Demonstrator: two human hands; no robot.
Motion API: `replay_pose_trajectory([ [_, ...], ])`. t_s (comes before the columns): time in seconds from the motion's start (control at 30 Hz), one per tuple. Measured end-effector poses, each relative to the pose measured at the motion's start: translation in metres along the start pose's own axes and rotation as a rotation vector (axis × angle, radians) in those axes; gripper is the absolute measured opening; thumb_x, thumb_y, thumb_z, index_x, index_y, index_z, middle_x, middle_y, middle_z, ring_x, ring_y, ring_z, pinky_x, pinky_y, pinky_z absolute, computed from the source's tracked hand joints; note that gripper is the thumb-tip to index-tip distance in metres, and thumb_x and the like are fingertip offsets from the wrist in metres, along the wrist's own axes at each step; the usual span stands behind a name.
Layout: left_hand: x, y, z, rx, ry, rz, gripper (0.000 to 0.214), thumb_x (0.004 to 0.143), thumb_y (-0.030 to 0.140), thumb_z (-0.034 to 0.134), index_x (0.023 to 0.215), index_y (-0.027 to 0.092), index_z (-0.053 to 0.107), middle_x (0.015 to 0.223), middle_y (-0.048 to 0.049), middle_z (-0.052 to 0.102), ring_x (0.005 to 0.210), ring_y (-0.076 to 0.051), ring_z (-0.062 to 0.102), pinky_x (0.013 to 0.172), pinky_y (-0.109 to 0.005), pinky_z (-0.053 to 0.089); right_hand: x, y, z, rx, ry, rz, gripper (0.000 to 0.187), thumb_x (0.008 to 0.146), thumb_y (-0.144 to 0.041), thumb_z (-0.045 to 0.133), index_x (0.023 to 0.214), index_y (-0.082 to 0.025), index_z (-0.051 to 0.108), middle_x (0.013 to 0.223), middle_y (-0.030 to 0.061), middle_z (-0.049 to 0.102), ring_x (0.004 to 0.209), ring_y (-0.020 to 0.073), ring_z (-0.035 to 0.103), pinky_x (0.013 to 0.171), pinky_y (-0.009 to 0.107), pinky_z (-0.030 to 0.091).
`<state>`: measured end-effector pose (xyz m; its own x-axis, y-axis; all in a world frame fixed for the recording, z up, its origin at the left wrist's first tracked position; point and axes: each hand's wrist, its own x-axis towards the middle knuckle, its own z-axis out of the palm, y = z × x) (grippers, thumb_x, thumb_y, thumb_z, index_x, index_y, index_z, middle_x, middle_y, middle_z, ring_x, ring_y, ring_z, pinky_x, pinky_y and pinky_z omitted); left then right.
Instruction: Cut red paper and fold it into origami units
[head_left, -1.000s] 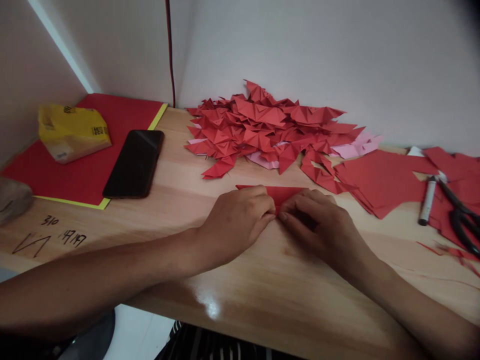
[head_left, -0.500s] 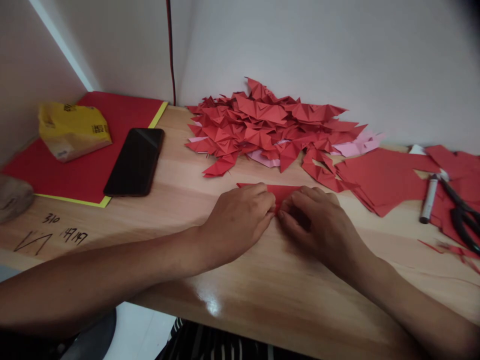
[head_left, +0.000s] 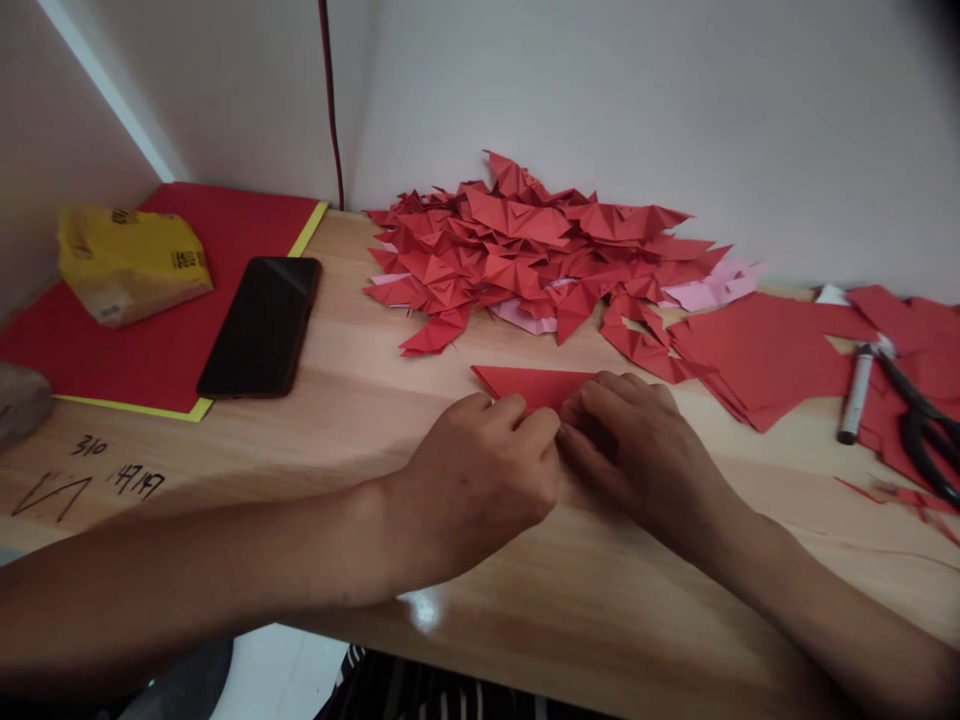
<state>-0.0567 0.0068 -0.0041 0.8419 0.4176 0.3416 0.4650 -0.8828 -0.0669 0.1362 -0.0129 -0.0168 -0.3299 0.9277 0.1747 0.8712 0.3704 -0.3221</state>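
Note:
Between my hands, a folded piece of red paper [head_left: 529, 384] lies on the wooden table, its straight edge facing the wall and a sharp point at the left. My left hand [head_left: 487, 465] is curled closed at the paper's near edge, with its fingertips hidden from me. The fingers of my right hand [head_left: 630, 430] are bent and pinch the paper's right part, covering that end. Just beyond the paper rises a heap of folded red paper pieces [head_left: 525, 240], with some pink ones among them.
To the right lie stacked red paper sheets [head_left: 765, 355], a marker [head_left: 856, 395], black-handled scissors [head_left: 926, 430] and red scraps [head_left: 900, 497]. At left are a phone [head_left: 259, 325], a yellow packet [head_left: 135, 265] and large red sheets [head_left: 240, 215]. Handwriting marks the tabletop.
My left hand has drawn back toward me and down from the paper's far edge, uncovering more of its left part. My right hand stays nearly in place.

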Motion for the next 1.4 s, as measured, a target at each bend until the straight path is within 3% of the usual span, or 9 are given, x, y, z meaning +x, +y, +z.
replay_pose_trajectory([
  [0.5,0.002,-0.003,-0.005,-0.048,-0.126,0.005,0.015,0.084,0.005,0.051,0.083,0.013,0.064,0.078,-0.0032,0.059,0.066,-0.018,0.055,0.053,-0.031,0.044,-0.002,0.001,0.000,-0.016,0.019,-0.014,0.003,0.084,-0.017,0.050,0.083,-0.020,0.051,0.080,0.0043,0.058,0.078,0.0221,0.052,0.069,0.035,0.035],
  [0.7,0.002,-0.006,-0.004,-0.071,-0.165,-0.001,0.019,0.087,0.006,0.047,0.085,0.012,0.066,0.082,-0.0041,0.060,0.067,-0.017,0.054,0.057,-0.030,0.045,-0.011,0.003,-0.010,0.015,-0.035,-0.104,0.015,0.092,-0.018,0.046,0.101,-0.019,0.057,0.093,0.0067,0.061,0.087,0.0225,0.053,0.076,0.037,0.040],
  [0.93,0.004,-0.010,-0.006,-0.112,-0.227,-0.022,0.023,0.092,0.010,0.044,0.089,0.013,0.067,0.084,-0.0048,0.061,0.071,-0.017,0.055,0.058,-0.030,0.044,-0.029,-0.008,-0.018,-0.312,-0.063,-0.257,0.036,0.090,-0.010,0.042,0.123,-0.017,0.057,0.108,0.0122,0.062,0.092,0.0272,0.057,0.077,0.041,0.043],
  [1.07,0.007,-0.015,-0.006,-0.107,-0.233,0.060,0.025,0.093,0.008,0.042,0.088,0.012,0.066,0.090,-0.0072,0.062,0.080,-0.018,0.056,0.059,-0.029,0.043,-0.032,-0.015,-0.018,-0.463,-0.034,-0.305,0.039,0.088,-0.004,0.037,0.121,-0.010,0.058,0.105,0.0154,0.064,0.088,0.0298,0.060,0.073,0.042,0.044],
  [1.23,0.009,-0.017,-0.003,-0.037,-0.208,0.173,0.021,0.090,0.008,0.048,0.087,0.012,0.068,0.097,-0.0099,0.064,0.089,-0.022,0.057,0.067,-0.033,0.046,-0.034,-0.019,-0.016,-0.541,-0.053,-0.315,0.039,0.083,0.000,0.039,0.115,-0.009,0.061,0.102,0.0148,0.066,0.085,0.0304,0.061,0.072,0.042,0.046],
  [1.4,0.004,-0.014,0.000,0.015,-0.158,0.223,0.028,0.094,0.009,0.042,0.101,0.014,0.069,0.112,-0.0115,0.065,0.102,-0.025,0.057,0.076,-0.038,0.047,-0.034,-0.020,-0.018,-0.613,-0.053,-0.336,0.036,0.082,-0.002,0.046,0.113,-0.009,0.063,0.101,0.0152,0.066,0.082,0.0313,0.062,0.069,0.042,0.047],
])
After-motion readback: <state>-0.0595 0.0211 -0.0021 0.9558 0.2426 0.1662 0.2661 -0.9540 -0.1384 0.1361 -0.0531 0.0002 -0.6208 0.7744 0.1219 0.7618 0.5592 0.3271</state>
